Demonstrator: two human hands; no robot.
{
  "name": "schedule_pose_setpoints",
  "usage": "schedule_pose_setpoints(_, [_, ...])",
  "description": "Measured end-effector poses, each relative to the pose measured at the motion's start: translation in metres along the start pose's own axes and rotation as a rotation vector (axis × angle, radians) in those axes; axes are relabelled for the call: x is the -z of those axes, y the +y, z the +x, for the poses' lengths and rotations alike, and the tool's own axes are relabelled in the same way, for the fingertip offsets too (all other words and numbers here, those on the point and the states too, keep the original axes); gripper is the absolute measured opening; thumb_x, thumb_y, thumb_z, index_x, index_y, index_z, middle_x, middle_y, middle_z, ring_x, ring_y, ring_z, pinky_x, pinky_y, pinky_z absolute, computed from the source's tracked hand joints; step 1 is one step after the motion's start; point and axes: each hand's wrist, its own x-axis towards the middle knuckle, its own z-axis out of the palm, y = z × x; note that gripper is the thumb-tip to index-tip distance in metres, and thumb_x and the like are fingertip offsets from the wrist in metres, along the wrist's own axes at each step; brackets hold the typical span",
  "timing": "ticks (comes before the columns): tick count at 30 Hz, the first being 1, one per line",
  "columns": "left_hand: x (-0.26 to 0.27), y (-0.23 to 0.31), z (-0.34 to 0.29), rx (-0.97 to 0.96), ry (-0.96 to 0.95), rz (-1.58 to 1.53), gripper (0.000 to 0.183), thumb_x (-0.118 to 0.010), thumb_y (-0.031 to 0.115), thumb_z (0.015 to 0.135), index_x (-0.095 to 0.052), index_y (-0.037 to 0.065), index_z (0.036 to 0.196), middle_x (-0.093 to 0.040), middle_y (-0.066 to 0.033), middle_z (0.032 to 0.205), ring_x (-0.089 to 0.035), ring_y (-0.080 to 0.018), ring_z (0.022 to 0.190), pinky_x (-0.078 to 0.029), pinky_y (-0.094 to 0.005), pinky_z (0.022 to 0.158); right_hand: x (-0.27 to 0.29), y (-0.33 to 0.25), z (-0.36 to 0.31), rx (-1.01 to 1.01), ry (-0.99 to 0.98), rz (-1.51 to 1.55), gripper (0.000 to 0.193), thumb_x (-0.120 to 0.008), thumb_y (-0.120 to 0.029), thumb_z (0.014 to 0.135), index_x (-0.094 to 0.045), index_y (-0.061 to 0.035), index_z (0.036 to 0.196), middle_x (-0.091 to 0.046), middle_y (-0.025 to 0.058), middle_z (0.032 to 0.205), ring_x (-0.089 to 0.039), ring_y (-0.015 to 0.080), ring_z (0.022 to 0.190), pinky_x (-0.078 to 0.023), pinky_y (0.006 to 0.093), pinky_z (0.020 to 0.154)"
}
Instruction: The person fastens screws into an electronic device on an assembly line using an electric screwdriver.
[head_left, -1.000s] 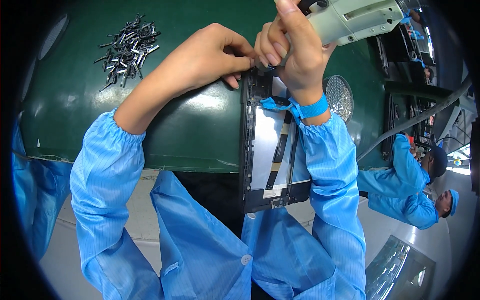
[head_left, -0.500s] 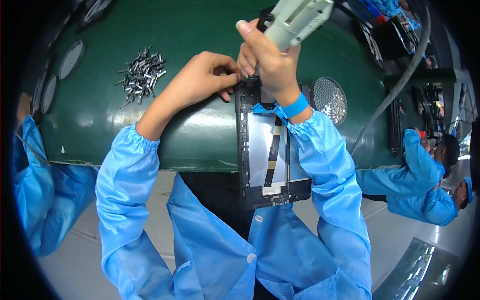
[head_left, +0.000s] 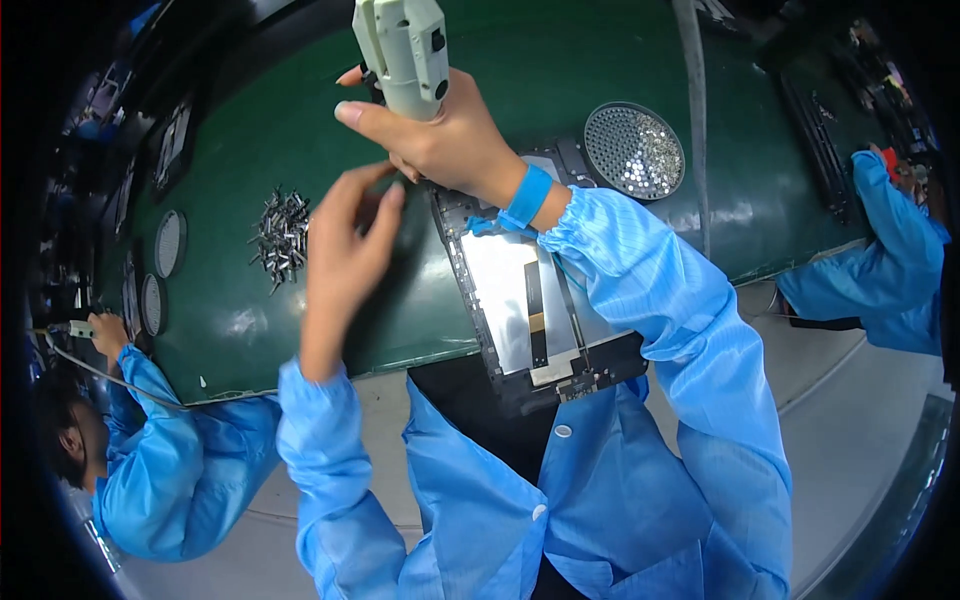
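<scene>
My right hand (head_left: 450,135) is wrapped round a pale green hand tool (head_left: 408,60), its body pointing up and away from me. Its lower end is hidden behind my fingers. Below my right wrist lies an opened flat electronic device (head_left: 500,290) with a dark frame, a silver plate and black strips. It overhangs the table's near edge. My left hand (head_left: 350,235) is raised just left of the device's far corner, close under my right fingers. Thumb and forefinger stand apart, and nothing shows between them; some fingertips are hidden.
A pile of small black and silver pins (head_left: 282,235) lies left on the green table (head_left: 420,310). A round dimpled dish (head_left: 634,150) with shiny small parts stands right of the device. Beyond it hangs a grey cable (head_left: 695,130). Co-workers in blue (head_left: 190,470) sit on both sides.
My view has turned, so the scene appears tilted. My left hand has drawn back from the device's far corner, its wrist now more upright. The right hand still grips the pale green tool.
</scene>
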Motion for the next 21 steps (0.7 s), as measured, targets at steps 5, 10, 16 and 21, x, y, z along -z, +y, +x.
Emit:
schedule_pose_setpoints(5, [-0.026,0.090,-0.116,-0.200,-0.294,0.299,0.092,-0.085,0.056,0.060,-0.056,0.009,0.134,-0.048,-0.0213,0.138,-0.045,-0.0453,0.127,-0.028,-0.0657,0.106,0.024,-0.038,0.013,-0.090,-0.011,-0.038,0.030,-0.077,-0.023,0.082,-0.067,-0.0011,0.100,-0.063,0.0026,0.067,-0.058,0.0090,0.052,-0.046,0.0245,0.046])
schedule_pose_setpoints(10, [-0.057,0.083,-0.156,-0.254,-0.221,0.477,0.082,-0.084,0.052,0.066,-0.060,0.006,0.130,-0.048,-0.0241,0.140,-0.041,-0.0525,0.130,-0.027,-0.0711,0.103,0.045,-0.072,0.031,0.053,-0.015,-0.156,0.023,-0.071,-0.020,0.088,-0.069,0.0002,0.100,-0.060,0.0030,0.061,-0.060,0.0106,0.053,-0.050,0.0253,0.051])
schedule_pose_setpoints(16, [-0.049,0.073,-0.130,-0.312,-0.164,0.470,0.081,-0.083,0.044,0.070,-0.056,-0.005,0.128,-0.048,-0.0283,0.138,-0.044,-0.0535,0.127,-0.039,-0.0581,0.103,0.088,-0.092,0.023,-0.098,0.060,-0.244,0.026,-0.074,-0.019,0.085,-0.067,0.0014,0.099,-0.056,0.0009,0.055,-0.052,0.0076,0.042,-0.038,0.0231,0.039])
schedule_pose_setpoints(21, [-0.020,0.052,-0.081,-0.285,-0.194,0.480,0.074,-0.077,0.034,0.080,-0.048,-0.012,0.131,-0.043,-0.0323,0.140,-0.042,-0.0549,0.128,-0.040,-0.0536,0.105,0.101,-0.088,0.018,-0.093,0.130,-0.200,0.019,-0.069,-0.011,0.086,-0.068,0.0015,0.100,-0.055,0.0006,0.055,-0.049,0.0071,0.041,-0.038,0.0239,0.038])
